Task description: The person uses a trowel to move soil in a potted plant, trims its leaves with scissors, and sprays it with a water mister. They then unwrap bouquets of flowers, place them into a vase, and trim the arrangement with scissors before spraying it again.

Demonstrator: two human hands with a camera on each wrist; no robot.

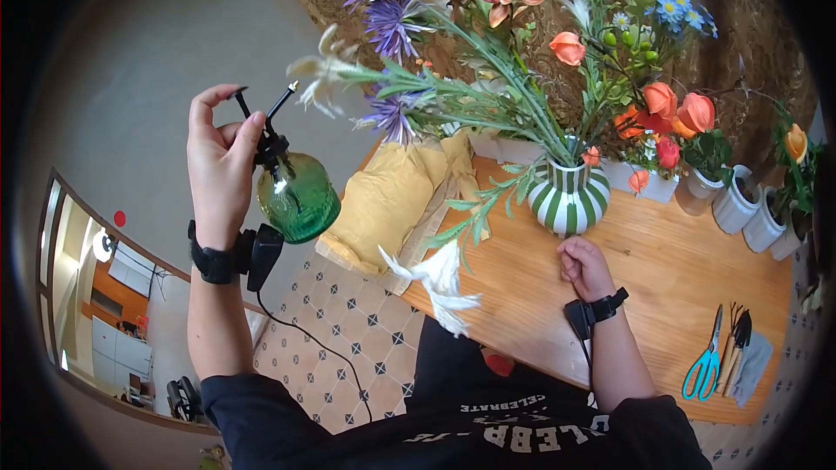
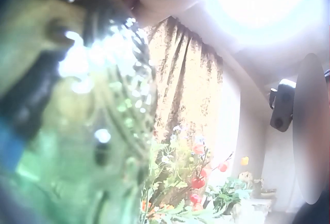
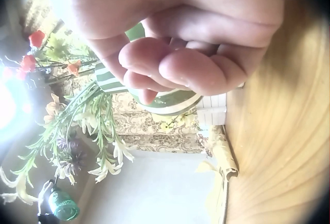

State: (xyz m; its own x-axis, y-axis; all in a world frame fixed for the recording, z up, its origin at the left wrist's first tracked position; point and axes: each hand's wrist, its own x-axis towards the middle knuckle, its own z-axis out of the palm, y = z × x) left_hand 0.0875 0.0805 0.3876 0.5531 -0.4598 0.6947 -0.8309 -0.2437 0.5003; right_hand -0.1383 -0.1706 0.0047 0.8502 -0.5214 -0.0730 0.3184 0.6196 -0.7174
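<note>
My left hand (image 1: 219, 161) grips a green glass spray bottle (image 1: 300, 200) by its black pump top, with a finger up at the lever. The nozzle points at a white lily-like flower (image 1: 324, 70) and comes close to its petals. In the left wrist view the bottle (image 2: 77, 146) fills the near left side, blurred. My right hand (image 1: 587, 268) rests on the table just in front of the green-and-white striped vase (image 1: 568, 196). Its fingers (image 3: 196, 72) curl loosely and hold nothing. Purple, orange, blue and white flowers spread out of the vase.
A crumpled yellow paper bundle (image 1: 387, 200) lies left of the vase. Potted plants in white pots (image 1: 740, 200) line the right edge. Blue-handled scissors (image 1: 704, 370) and small tools (image 1: 736, 348) lie at the front right. Another white bloom (image 1: 440, 287) droops over the table's front edge.
</note>
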